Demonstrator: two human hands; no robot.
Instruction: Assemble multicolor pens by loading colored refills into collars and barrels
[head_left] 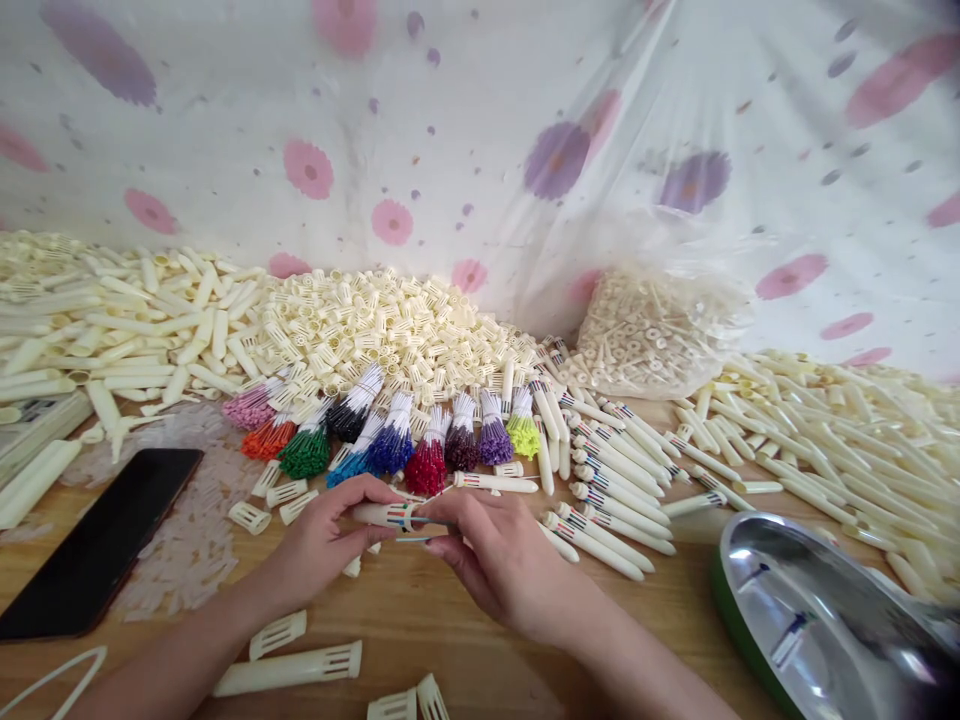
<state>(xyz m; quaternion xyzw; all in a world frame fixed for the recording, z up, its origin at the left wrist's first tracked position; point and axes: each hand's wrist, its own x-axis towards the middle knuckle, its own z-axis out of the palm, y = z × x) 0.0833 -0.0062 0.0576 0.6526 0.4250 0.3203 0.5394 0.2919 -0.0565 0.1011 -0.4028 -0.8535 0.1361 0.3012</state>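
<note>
My left hand (319, 545) is closed around a cream pen barrel (390, 515) held level over the wooden table (420, 620). My right hand (499, 560) pinches thin coloured refills (420, 527) at the barrel's open end. Just beyond my hands lie bundles of coloured refills (390, 440) in pink, orange, green, black, blue, red, purple and yellow. A row of assembled cream pens (607, 490) lies to the right of my hands.
Heaps of cream pen parts (375, 330) line the back, with long barrels (112, 320) at left and more barrels (825, 430) at right. A clear bag of small parts (652, 335), a black phone (97, 540) and a metal bowl (810, 620) sit around.
</note>
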